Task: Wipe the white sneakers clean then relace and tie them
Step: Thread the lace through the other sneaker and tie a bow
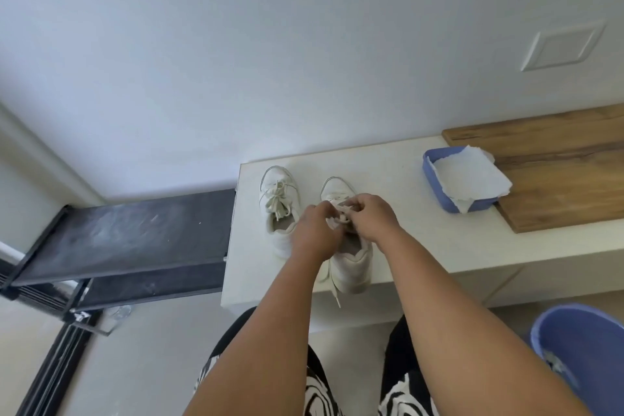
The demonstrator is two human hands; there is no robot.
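Two white sneakers stand side by side on a white countertop (422, 236), toes toward the wall. The left sneaker (278, 203) is laced, with a bow tied over its tongue. Over the right sneaker (351, 263), both my hands work at its laces (339, 213). My left hand (314, 236) pinches one strand and my right hand (371, 218) pinches another, fingers curled, close together above the tongue. One loose lace end (336, 295) hangs past the counter's front edge. My hands hide the middle of the shoe.
A blue plastic tray (439, 196) holding white paper towels (469, 179) sits on the counter to the right, partly on a wooden board (557, 165). A black shoe rack (128, 236) stands to the left. A blue bin (580, 344) is at the lower right, on the floor.
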